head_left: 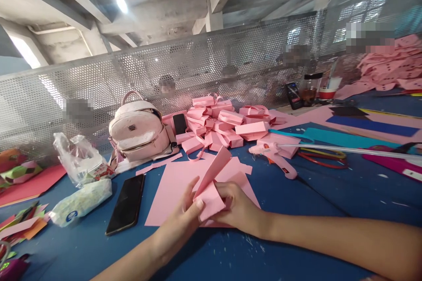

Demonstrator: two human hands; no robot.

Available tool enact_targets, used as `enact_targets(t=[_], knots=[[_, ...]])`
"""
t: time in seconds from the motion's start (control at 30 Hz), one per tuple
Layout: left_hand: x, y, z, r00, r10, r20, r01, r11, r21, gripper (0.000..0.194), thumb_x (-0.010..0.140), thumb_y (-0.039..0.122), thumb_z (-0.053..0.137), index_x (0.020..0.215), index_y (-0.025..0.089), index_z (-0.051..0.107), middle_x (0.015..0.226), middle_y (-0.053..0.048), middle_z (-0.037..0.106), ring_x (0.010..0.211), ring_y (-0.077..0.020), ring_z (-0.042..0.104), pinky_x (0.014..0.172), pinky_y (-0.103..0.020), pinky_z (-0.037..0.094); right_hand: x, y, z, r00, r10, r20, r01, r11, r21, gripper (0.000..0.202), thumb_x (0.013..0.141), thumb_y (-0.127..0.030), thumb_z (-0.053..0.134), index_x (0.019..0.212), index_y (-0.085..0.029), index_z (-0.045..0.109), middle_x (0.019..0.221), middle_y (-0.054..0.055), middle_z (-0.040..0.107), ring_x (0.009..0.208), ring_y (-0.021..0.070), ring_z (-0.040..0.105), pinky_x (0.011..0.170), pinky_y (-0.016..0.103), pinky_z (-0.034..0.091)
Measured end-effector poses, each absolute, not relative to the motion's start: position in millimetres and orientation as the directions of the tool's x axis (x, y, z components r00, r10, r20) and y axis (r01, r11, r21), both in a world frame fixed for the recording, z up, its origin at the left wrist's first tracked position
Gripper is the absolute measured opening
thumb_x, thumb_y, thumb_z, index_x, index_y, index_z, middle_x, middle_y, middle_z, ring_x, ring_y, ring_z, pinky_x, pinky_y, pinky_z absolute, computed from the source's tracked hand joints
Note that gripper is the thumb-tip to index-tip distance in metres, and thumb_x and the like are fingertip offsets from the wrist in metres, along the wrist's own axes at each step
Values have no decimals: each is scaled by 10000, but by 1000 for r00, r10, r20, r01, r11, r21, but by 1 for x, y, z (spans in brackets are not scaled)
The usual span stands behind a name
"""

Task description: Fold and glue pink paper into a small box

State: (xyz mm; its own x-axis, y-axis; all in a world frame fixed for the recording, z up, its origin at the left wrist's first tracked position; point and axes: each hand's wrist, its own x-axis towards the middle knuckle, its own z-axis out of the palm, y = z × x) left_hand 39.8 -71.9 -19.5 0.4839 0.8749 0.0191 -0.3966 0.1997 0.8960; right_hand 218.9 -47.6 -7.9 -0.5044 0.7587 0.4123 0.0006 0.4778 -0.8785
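The left hand (187, 208) and the right hand (239, 206) share one folded pink paper (211, 204), each closed narrowly on it. The left thumb presses the paper's lower left part; the right fingers close on its right side, partly hidden behind it. The paper sits between the two hands, one flap rising above the grip and tilting up to the right.

Beneath and behind the hands lies flat pink card (166, 189), at least two overlapping pieces, whose near edge lies well in from the near edge of the blue worktop (204, 263). Blue surface shows between the forearms and right of the card.

Left of the card is one black phone (125, 204), just beside it; farther left are two plastic bags (81, 160). One pink glue gun (277, 156) lies right of the card, its cord running toward the near right.

Toward the far edge stand one pink backpack (138, 129), a second phone (180, 124) and a heap of folded pink pieces (220, 120), over a dozen, overlapping too much for an exact count. A third phone (292, 95) leans near one lidded jar (310, 90). Pink cutouts (392, 66) pile at the far right corner.
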Motion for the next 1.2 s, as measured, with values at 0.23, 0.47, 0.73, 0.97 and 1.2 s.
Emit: enact_targets(t=[0.23,0.47,0.73,0.97,1.2], knots=[[38,-68,-20,500,865,42,-462,226,858,811,845,462,755,1534,325,349,1483,-127,520,1375,-349,491,1182,-534,305,220,-43,-6,-502,733,459,-24,519,-854,53,811,-251,770,787,-209,793,789,0,731,750,179,694,720,257,556],[37,-61,-21,562,820,109,-530,256,808,626,932,451,646,1485,228,453,1495,-129,525,1410,-347,447,1192,-507,304,229,-32,-5,-532,699,478,178,644,-744,95,827,-269,770,902,-215,788,897,32,762,868,218,692,798,304,552],[37,-60,-26,581,805,120,-540,271,797,568,962,426,604,1463,190,481,1455,-149,566,1404,-355,453,1181,-529,315,230,-26,-5,-580,642,501,241,723,-647,134,893,-305,705,814,-225,779,825,28,755,825,205,677,791,316,533],[33,-58,-20,577,813,78,-545,312,778,653,876,490,708,1406,147,541,1523,-158,483,1472,-384,332,1225,-522,234,235,-18,-8,-592,606,531,283,774,-567,93,863,-299,747,856,-209,772,903,45,768,869,212,674,787,311,511],[32,-56,-23,590,798,124,-571,304,763,601,901,452,691,1401,152,548,1486,-153,525,1441,-377,387,1214,-531,262,236,-12,-13,-620,543,567,309,833,-460,148,884,-314,733,765,-227,747,835,21,768,836,204,669,835,334,479]])
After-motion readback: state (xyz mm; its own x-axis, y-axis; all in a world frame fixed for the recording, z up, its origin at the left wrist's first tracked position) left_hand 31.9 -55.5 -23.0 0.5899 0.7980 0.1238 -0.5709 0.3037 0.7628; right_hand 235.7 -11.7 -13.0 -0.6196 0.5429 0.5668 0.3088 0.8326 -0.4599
